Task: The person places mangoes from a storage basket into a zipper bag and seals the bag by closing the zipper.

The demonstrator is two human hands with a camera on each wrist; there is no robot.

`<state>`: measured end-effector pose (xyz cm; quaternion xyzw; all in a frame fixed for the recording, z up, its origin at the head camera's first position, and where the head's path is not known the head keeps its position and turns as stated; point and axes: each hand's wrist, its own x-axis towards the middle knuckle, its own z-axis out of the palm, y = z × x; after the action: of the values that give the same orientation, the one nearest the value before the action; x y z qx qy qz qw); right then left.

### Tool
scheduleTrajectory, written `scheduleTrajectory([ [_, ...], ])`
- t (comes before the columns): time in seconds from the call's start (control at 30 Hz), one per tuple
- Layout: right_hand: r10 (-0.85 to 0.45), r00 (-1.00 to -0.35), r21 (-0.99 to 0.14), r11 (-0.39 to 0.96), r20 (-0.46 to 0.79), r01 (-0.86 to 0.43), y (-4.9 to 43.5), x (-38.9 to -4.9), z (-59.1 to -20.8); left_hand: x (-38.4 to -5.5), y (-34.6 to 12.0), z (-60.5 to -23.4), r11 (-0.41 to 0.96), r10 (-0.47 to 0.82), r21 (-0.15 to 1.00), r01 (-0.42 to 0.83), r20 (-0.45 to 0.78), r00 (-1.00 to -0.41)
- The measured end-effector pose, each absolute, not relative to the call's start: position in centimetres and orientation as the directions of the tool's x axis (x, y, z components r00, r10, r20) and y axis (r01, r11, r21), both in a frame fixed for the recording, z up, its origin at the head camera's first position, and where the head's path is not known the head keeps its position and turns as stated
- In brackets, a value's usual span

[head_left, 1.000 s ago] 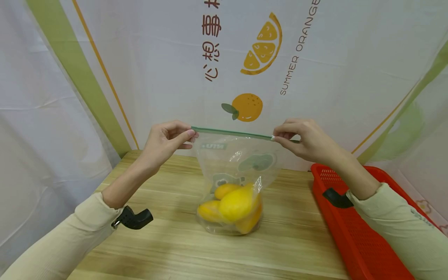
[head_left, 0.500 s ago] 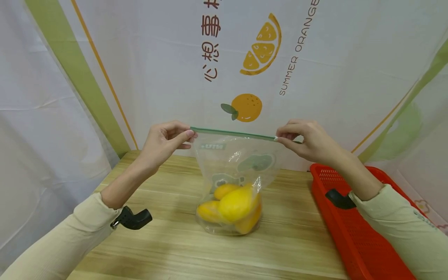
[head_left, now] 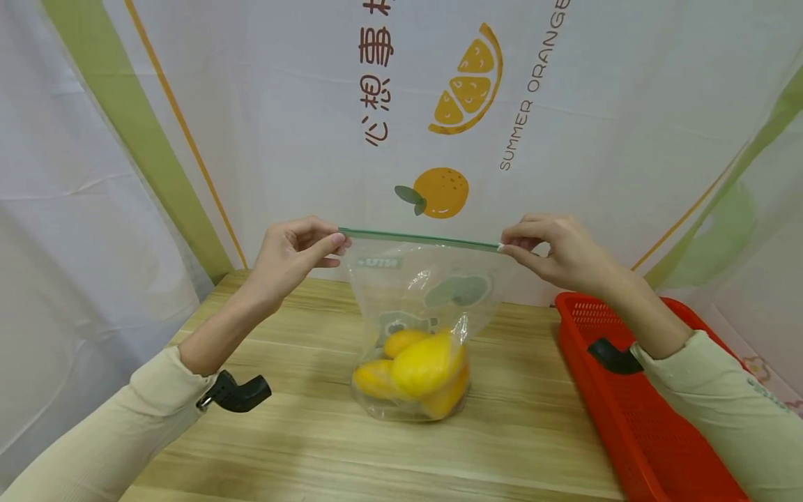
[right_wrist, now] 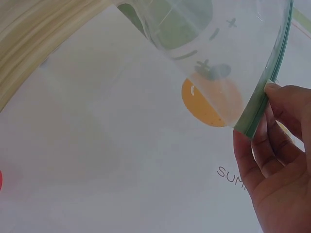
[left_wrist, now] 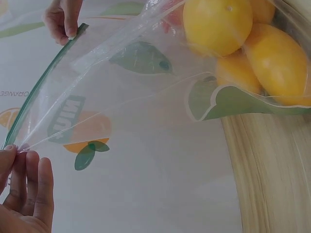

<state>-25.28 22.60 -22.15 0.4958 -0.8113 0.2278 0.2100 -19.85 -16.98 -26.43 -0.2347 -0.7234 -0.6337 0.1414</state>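
Observation:
A clear zip bag (head_left: 433,279) with a green zip strip (head_left: 420,238) stands on the table, its top stretched up between both hands. Several yellow, mango-like fruits (head_left: 423,366) lie in its bottom. My left hand (head_left: 291,254) pinches the left end of the strip between thumb and fingers. Near the right end, my right hand (head_left: 552,251) pinches the strip, with a small white bit at the thumb tip. In the right wrist view the bag's green-edged corner (right_wrist: 247,127) pokes past the right thumb, in front of the fingers. The left wrist view shows the fruits (left_wrist: 218,24) through the film.
To the right stands a red perforated basket (head_left: 602,411), under the right forearm. The wooden table (head_left: 301,432) ends at a white curtain (head_left: 301,139) printed with oranges and lettering. Black wrist mounts (head_left: 241,392) stick out from the sleeves.
My right hand has slid slightly right along the green strip toward its end, the white bit moving with it. The left hand and the fruits have hardly moved.

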Motion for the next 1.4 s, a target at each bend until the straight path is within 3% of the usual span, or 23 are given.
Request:
scheduleTrajectory([
  [0.97, -0.677, -0.439, -0.152, 0.440, 0.591, -0.885, 24.8, -25.5, -22.3, -20.3, -17.3, -26.7, 0.107, 0.144, 0.859, 0.500, 0.484, -0.863],
  [1.2, -0.675, -0.463, -0.148, 0.471, 0.574, -0.870, 25.0, -25.7, -22.4, -20.4, -17.4, -26.8, 0.116, 0.138, 0.859, 0.498, 0.483, -0.865],
  [1.4, -0.631, -0.547, -0.202, 0.535, 0.550, -0.821, 25.4, -25.8, -22.9, -20.6, -18.1, -26.8, 0.232, 0.178, 0.870, 0.435, 0.402, -0.898],
])
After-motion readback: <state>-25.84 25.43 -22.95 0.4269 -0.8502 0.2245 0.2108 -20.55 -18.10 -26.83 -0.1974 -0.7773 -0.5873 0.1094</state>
